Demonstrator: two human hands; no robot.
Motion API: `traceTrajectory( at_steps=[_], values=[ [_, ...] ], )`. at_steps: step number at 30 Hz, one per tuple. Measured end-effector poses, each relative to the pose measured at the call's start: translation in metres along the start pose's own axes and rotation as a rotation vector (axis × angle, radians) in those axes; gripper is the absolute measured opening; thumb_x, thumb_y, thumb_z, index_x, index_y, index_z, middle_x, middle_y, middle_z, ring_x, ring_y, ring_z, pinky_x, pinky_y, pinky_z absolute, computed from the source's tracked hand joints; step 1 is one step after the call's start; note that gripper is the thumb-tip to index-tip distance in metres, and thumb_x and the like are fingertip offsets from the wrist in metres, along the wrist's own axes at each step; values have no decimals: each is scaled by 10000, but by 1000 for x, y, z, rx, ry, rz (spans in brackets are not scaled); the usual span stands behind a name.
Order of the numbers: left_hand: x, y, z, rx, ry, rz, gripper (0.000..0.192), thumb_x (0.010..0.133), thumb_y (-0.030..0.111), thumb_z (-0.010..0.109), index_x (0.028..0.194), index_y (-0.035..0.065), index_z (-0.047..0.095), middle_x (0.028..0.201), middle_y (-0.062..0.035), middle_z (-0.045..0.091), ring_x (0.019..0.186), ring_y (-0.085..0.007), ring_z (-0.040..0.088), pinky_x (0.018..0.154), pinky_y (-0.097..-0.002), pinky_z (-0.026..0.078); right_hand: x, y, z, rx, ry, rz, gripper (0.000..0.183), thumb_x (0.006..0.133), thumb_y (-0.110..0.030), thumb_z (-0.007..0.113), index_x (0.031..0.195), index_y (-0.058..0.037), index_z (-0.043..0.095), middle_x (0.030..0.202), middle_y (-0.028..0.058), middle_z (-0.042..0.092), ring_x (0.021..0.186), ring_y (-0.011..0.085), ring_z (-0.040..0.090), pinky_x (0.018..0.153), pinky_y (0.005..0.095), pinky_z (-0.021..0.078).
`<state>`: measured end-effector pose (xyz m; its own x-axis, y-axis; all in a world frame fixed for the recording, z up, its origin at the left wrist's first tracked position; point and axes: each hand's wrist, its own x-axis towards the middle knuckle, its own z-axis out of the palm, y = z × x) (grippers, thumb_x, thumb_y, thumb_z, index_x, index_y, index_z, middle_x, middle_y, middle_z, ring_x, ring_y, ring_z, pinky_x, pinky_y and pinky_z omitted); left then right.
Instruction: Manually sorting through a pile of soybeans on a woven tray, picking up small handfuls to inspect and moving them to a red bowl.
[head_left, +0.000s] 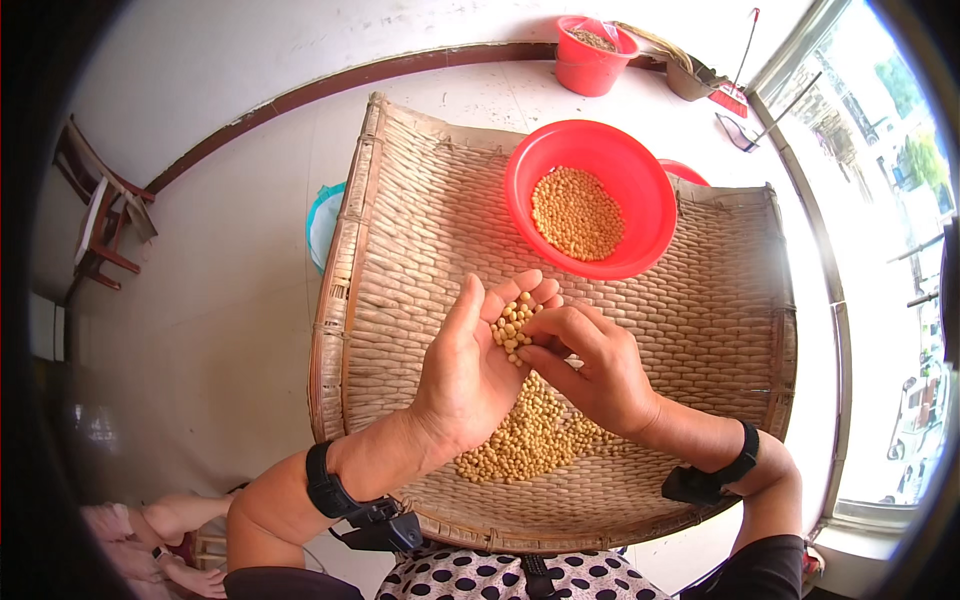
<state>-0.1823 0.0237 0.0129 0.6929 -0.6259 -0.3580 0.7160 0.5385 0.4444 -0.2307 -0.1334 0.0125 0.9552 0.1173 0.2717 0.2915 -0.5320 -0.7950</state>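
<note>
My left hand (469, 367) is cupped palm up, holding a small heap of soybeans (511, 327). Thumb and forefinger of my right hand (592, 360) reach into that heap from the right; whether a bean is pinched between them is hard to make out. Beneath both hands, a loose pile of soybeans (525, 442) lies on a woven winnowing basket (420, 247). Beyond my fingertips a red plastic basin (517, 202) stands on the weave, with more soybeans (577, 214) across its bottom.
On the tiled floor are a red bucket (589, 75), a brown basin (686, 81), a broom (731, 97) and a dustpan (736, 133). A wooden chair (112, 217) stands left. Another person's arm (187, 577) shows at lower left. A window (885, 300) runs along the right.
</note>
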Motion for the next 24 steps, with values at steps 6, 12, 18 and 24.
traceTrajectory(
  at_steps=[6, 12, 18, 24],
  values=[
    [0, 2, 0, -36, -2, 63, 566, 1035, 508, 325, 1290, 42, 520, 1283, -109, 569, 1242, -224, 498, 1078, -388, 370, -2, 0, 0, 78, 36, -17, 247, 812, -16, 728, 1021, -33, 597, 934, 102, 639, 842, 246, 657, 692, 362, 526],
    [0, 9, 6, -147, -9, 27, 520, 1048, 467, 332, 1189, 3, 522, 1161, -142, 587, 1140, -226, 552, 1060, -371, 424, 1, 7, -10, 322, 198, 168, 201, 849, 11, 686, 1023, -11, 587, 917, 80, 607, 833, 144, 652, 691, 313, 528],
    [5, 18, 3, -175, 85, 176, 486, 1045, 434, 373, 1194, -10, 503, 1166, -140, 587, 1127, -235, 567, 1064, -376, 437, 9, 56, -32, -775, 117, 19, 348, 834, -133, 676, 1159, -40, 590, 1104, 99, 605, 987, 283, 588, 793, 393, 530],
    [9, 19, -10, -157, 115, 191, 466, 1031, 396, 435, 1204, -31, 506, 1207, -164, 582, 1170, -265, 559, 1082, -391, 436, 3, 73, -32, -849, 38, -52, 226, 777, -83, 628, 1002, -82, 610, 975, 53, 606, 882, 254, 607, 732, 379, 538]
  ],
)
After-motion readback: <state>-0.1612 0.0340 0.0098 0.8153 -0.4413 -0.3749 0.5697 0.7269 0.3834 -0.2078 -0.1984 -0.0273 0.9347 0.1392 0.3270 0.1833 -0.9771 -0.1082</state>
